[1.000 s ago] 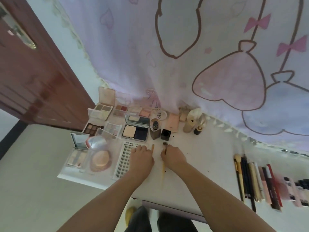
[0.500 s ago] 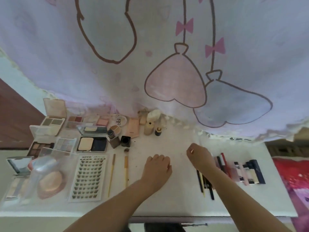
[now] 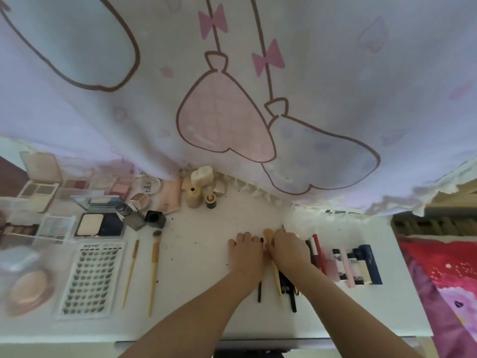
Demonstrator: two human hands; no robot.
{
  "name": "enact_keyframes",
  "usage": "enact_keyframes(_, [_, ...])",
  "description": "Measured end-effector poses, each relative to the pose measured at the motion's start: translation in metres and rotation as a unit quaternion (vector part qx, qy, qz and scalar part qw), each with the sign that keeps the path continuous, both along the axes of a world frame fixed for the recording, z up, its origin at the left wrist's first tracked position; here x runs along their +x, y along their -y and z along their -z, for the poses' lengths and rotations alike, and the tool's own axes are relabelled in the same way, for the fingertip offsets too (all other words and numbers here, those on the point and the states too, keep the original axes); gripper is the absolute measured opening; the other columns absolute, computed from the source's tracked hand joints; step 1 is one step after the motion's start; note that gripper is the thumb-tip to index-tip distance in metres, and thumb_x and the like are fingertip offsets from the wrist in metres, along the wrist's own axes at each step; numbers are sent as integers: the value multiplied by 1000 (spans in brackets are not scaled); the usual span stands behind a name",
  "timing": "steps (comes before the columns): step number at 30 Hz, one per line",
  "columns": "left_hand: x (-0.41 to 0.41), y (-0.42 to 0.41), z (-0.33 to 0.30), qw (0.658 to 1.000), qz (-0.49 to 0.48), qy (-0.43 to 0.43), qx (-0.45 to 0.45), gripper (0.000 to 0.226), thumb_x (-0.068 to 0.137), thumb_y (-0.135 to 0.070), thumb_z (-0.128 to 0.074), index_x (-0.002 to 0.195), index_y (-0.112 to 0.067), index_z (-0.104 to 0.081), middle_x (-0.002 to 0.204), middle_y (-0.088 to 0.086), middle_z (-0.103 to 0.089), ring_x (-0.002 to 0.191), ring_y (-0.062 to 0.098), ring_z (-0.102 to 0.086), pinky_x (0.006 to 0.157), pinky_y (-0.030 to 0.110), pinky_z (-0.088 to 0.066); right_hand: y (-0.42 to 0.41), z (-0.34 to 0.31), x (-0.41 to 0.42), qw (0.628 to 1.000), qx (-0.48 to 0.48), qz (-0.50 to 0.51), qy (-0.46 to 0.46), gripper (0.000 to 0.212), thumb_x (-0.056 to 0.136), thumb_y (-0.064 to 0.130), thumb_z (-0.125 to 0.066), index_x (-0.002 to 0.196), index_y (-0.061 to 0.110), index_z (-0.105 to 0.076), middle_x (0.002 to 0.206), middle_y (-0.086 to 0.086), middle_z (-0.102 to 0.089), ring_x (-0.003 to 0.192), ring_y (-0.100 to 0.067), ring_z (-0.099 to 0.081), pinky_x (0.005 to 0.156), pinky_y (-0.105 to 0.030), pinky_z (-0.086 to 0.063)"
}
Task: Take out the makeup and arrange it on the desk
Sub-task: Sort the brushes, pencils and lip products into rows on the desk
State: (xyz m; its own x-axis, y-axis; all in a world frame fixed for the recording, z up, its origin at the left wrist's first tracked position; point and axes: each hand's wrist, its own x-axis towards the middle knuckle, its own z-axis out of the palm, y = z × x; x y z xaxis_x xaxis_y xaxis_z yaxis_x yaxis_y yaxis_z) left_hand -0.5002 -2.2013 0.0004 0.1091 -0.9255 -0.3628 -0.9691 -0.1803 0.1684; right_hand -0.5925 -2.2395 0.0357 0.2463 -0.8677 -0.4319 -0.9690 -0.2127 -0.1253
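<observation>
Since half a second ago the left hand [image 3: 247, 251] has crossed rightward over the desk [image 3: 206, 254] to meet the right hand [image 3: 287, 248]; both now sit side by side at centre right of the frame, on the brush pile [image 3: 284, 288]. Camera has also swung a little right.

Right hand: fingers curled down over the top of a tan brush [image 3: 269, 235], whose pale bristle head pokes out between the two hands and whose handle runs down toward the lower edge beneath the wrist. Closed on it, as far as shows. Left hand: knuckles up, fingers bent down onto the desk, touching the right hand; a thin black stick [image 3: 259, 290] emerges below its wrist, but whether the hand grips it cannot be told.

Just right of the right hand: a red pencil [image 3: 318, 250], then a row of tubes [image 3: 357, 264], pink, white and dark blue, lying parallel.

Left of centre: two wooden brushes [image 3: 143, 272] lie side by side, apart from the hands. Further left, a lash tray [image 3: 89, 277] marked XOYO, and at lower left a blurred puff case [image 3: 27, 288].

Upper left: open palettes [image 3: 38, 189] and a compact [image 3: 99, 224] in rows. Beside these a tilted bottle [image 3: 129, 214], a black cube pot [image 3: 154, 218], and cream bottles [image 3: 198, 187] against the curtain [image 3: 232, 86], which hangs over the desk's far edge.
</observation>
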Motion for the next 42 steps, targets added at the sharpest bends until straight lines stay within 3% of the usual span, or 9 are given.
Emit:
enact_keyframes(7, [50, -23, -13, 999, -29, 29, -4, 32, 94, -28, -39, 117, -12, -54, 120, 7, -51, 114, 25, -43, 94, 35, -31, -5, -6, 22, 998, 35, -10, 49, 28, 97, 30, -42, 113, 11, -54, 108, -8, -64, 99, -24, -61, 77, -31, -46])
enact_keyframes(12, [118, -57, -16, 994, -88, 59, -22, 31, 94, -32, -38, 112, -16, -56, 116, 2, -52, 112, 22, -44, 95, 34, -31, -13, -3, 78, 990, 87, 2, 112, 22, 94, 37, -44, 89, 16, -49, 92, -4, -59, 89, -23, -60, 67, -28, -42])
enact_keyframes(18, [177, -82, -5, 990, -121, 71, -27, 34, 95, -37, -38, 115, -17, -57, 123, 1, -51, 117, 21, -43, 93, 33, -32, -45, 11, 154, 991, 91, -38, 94, 36, 96, 40, -39, 109, 12, -57, 111, -8, -62, 103, -26, -60, 73, -30, -43])
enact_keyframes(25, [199, -93, -2, 991, -89, 92, -49, 35, 96, -39, -37, 112, -15, -58, 118, 4, -53, 113, 23, -46, 92, 35, -34, -66, 17, 188, 994, 62, -34, 79, 39, 99, 40, -33, 111, 12, -57, 111, -9, -63, 102, -26, -61, 74, -31, -45])
enact_keyframes(27, [201, -96, -7, 992, -87, 78, -55, 30, 91, -38, -50, 102, -13, -62, 107, 5, -58, 104, 25, -52, 86, 37, -39, -67, 15, 187, 995, 53, -41, 75, 39, 99, 41, -32, 110, 12, -56, 109, -9, -63, 100, -27, -61, 73, -31, -45])
enact_keyframes(30, [196, -93, -8, 991, -67, 68, -91, 25, 65, -31, -79, 69, -13, -62, 74, 6, -62, 70, 27, -60, 61, 34, -46, -64, 8, 169, 995, 46, -10, 86, 40, 99, 44, -33, 103, 12, -57, 105, -9, -64, 97, -27, -61, 71, -31, -44])
enact_keyframes(31, [190, -91, -10, 992, -61, 55, -99, 22, 68, -30, -77, 70, -14, -62, 76, 6, -62, 73, 28, -61, 62, 35, -46, -60, 5, 157, 995, 40, 6, 88, 40, 98, 44, -34, 102, 12, -58, 103, -9, -64, 96, -27, -61, 72, -32, -45])
enact_keyframes(35, [136, -76, -22, 993, 21, -12, -115, 26, 95, -36, -41, 106, -17, -55, 112, 1, -55, 111, 23, -47, 94, 36, -32, -38, -10, 87, 994, 18, 72, 86, 34, 98, 38, -38, 98, 11, -58, 96, -8, -65, 91, -27, -61, 71, -31, -45])
enact_keyframes(42, [-1, -38, -17, 990, 78, -103, -49, 33, 99, -34, -32, 113, -13, -53, 117, 7, -55, 111, 24, -45, 91, 35, -33, 3, -8, -22, 989, 43, 127, 60, 25, 97, 23, -38, 96, 11, -60, 92, -7, -63, 92, -26, -63, 80, -34, -49])
